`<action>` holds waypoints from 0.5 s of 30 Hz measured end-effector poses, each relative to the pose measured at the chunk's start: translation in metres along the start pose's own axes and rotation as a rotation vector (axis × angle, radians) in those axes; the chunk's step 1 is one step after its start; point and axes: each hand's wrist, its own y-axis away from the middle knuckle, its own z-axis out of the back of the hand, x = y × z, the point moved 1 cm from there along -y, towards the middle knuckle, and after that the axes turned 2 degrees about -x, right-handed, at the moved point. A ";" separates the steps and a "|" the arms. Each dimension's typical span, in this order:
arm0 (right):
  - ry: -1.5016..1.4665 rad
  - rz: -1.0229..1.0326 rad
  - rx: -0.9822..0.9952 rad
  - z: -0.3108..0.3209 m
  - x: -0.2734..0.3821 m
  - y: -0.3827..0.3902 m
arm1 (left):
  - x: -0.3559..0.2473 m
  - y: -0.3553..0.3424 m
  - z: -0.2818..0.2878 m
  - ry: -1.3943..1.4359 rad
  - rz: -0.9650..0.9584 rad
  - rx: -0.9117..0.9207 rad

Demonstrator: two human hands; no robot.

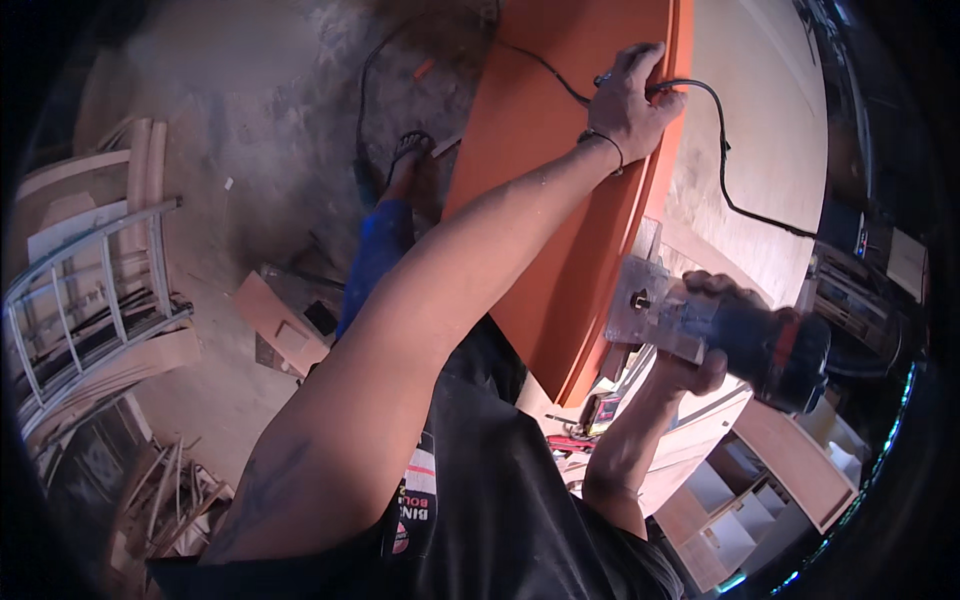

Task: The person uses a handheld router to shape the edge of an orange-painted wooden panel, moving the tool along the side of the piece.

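Two hands busy. Your left hand (632, 102) reaches far forward, fingers clamped over top edge of orange panel (545, 190), pinning black power cord (722, 150) against it. Your right hand (705, 335) grips body of trim router (735, 335), clear base plate pressed to panel's right edge. Panel stands tilted across pale workbench (760, 130). Ladder (85, 290) lies left on floor; wooden cabinet (775, 480) sits lower right.

The left hand (630, 100) grips the far edge of an orange board (545, 200) and pinches a black power cord (722, 150) against it. The right hand (700, 330) holds a trim router (735, 335), its clear base pressed to the board's near edge. A ladder (90, 290) lies on the floor (260, 130) at left.
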 end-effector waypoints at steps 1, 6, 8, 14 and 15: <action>-0.005 0.005 0.062 0.000 0.001 -0.001 | -0.001 0.001 0.000 0.042 0.021 -0.013; -0.031 0.022 0.132 -0.006 0.002 -0.001 | -0.004 0.003 0.000 0.094 0.065 -0.051; -0.062 0.027 0.151 -0.007 0.001 -0.004 | -0.004 0.005 0.000 0.089 0.059 -0.076; -0.071 0.011 0.276 0.008 0.004 -0.002 | 0.004 0.005 -0.005 0.087 0.061 -0.134; -0.098 -0.013 0.336 0.014 0.007 -0.005 | 0.006 0.006 -0.005 0.085 0.055 -0.142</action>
